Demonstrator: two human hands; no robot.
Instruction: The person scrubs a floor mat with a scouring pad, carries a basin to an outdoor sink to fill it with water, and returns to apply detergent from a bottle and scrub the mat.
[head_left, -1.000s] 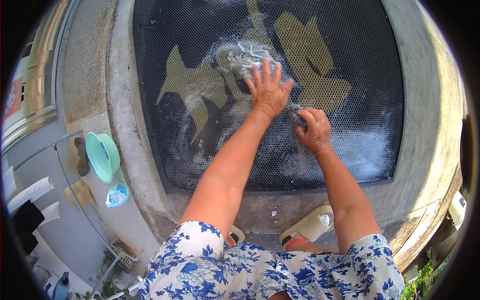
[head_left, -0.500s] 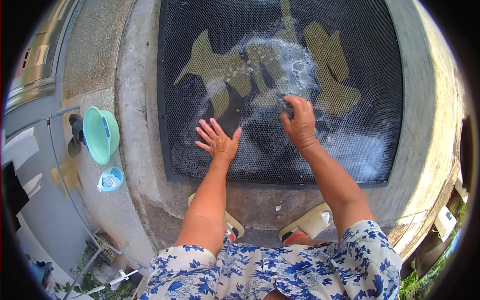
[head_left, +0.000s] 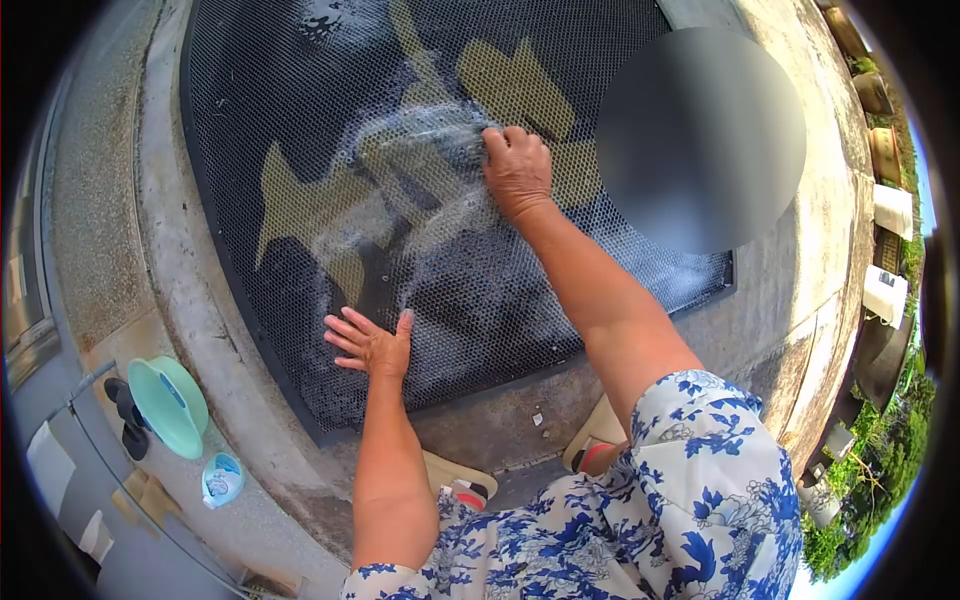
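A black honeycomb-textured mat (head_left: 235, 130) with a yellowish pattern lies flat on the concrete floor (head_left: 205, 290), part of its right side hidden from view. White suds (head_left: 405, 140) spread across its middle. At their edge the right hand (head_left: 515, 170) presses down, fingers curled as if around a grey scouring pad (head_left: 476, 147), blurred and mostly covered, so its exact shape cannot be told. The step in hand appears to be scrubbing the soapy patch; another stroke would call for a firm grip and steady downward pressure, with the body's weight kept balanced.

The right arm reaches forward and inward, nearly straight, knuckles uppermost. The left hand (head_left: 375, 350) is open near the mat's lower edge, palm down with fingers spread, seemingly as a prop, its forearm pointing away from the body.

Below the mat are two pale slippers (head_left: 455, 470); off to the left stand a mint-green basin (head_left: 150, 385) and, just beside it, a light-blue container (head_left: 222, 480).
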